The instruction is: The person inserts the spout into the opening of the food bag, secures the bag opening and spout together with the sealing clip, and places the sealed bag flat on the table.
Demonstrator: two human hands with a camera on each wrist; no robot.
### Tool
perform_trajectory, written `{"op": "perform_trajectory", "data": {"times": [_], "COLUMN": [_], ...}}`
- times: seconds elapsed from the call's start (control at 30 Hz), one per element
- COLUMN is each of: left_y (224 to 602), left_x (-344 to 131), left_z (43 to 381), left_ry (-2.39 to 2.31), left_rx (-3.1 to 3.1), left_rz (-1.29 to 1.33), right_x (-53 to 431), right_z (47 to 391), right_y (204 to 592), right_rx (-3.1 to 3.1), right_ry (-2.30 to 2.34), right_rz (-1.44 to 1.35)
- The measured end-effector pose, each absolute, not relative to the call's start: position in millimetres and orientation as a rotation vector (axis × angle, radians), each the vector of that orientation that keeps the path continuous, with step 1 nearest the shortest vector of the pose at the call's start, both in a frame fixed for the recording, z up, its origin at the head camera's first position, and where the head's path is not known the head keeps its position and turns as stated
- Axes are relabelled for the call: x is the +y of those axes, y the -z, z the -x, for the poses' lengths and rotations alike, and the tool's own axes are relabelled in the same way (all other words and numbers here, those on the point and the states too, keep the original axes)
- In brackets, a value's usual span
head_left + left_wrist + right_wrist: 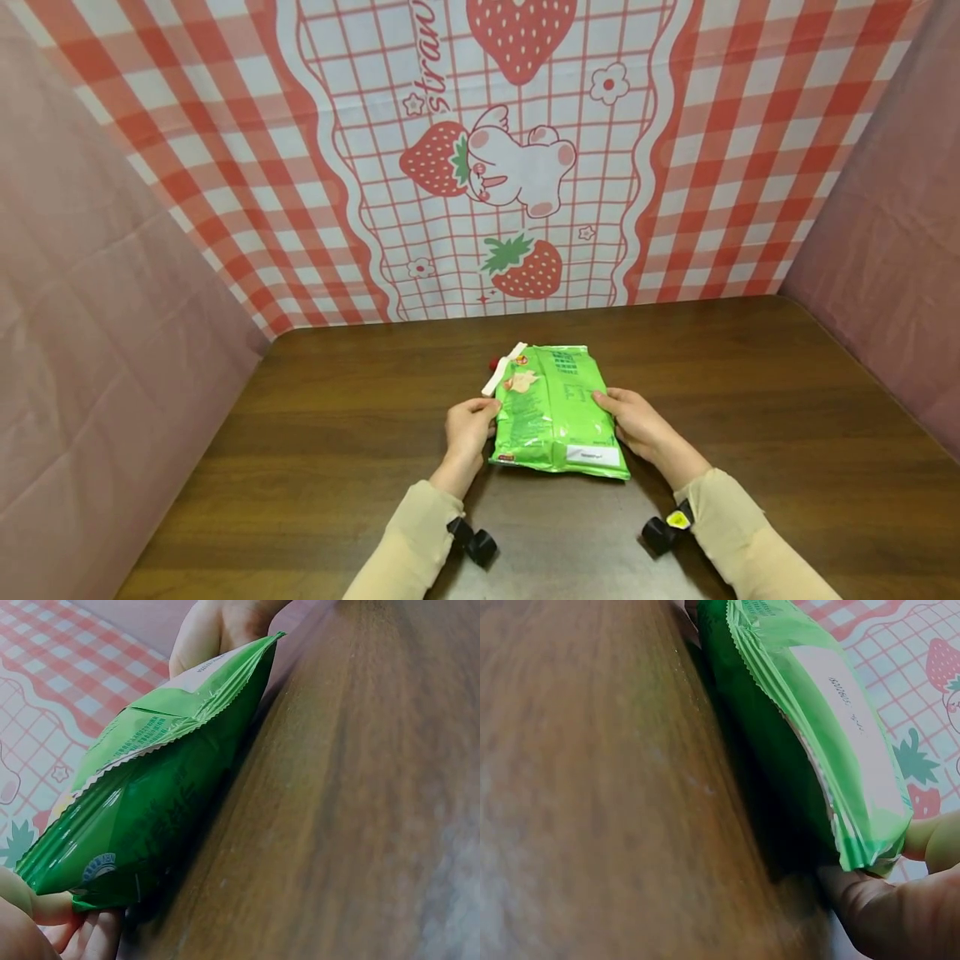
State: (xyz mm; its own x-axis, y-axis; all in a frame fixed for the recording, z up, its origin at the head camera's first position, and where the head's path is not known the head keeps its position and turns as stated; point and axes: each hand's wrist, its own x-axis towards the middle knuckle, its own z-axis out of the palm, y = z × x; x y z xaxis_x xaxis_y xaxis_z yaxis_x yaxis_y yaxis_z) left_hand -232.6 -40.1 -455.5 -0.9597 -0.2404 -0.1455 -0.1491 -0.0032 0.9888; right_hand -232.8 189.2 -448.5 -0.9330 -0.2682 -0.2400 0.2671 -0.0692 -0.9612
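A green snack packet (555, 408), printed with small text and a white label (592, 455) near its near edge, is held between both hands just at the tabletop. My left hand (468, 429) pinches its left side. On the right side my right hand (637, 423) grips it, thumb on top and fingers below. The right wrist view shows the thumb and fingers at the corner of the packet (855, 742). In the left wrist view the crimped end of the packet (150, 802) faces the camera. A white strip (504, 371) lies along the far left corner.
A small red thing (493, 363), mostly hidden, shows behind the white strip. Brown wooden table (337, 433) surrounds the packet. A red-and-white strawberry cloth (517, 167) hangs at the back, with pink cloth (97, 292) at the sides.
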Motion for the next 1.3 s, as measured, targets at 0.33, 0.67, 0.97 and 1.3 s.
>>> {"op": "perform_trajectory", "data": {"times": [0.33, 0.67, 0.97, 1.3], "left_y": [454.8, 451.0, 445.9, 442.1], "left_x": [-43.6, -48.7, -54.7, -64.8], "left_z": [232.0, 230.8, 230.2, 233.5], "left_ry": [2.163, 2.224, 2.264, 2.341], "left_rx": [-2.19, -2.252, -2.3, -2.366], "left_rz": [-0.432, -0.372, -0.353, -0.314], "right_x": [186.8, 186.7, 188.2, 190.5], "right_z": [233.8, 228.4, 228.2, 226.9], "right_y": [451.1, 440.2, 439.6, 439.3], "right_rx": [1.964, 2.504, 2.66, 2.649], "right_ry": [2.035, 1.629, 1.528, 1.583], "right_rz": [-0.084, -0.096, -0.116, -0.141]}}
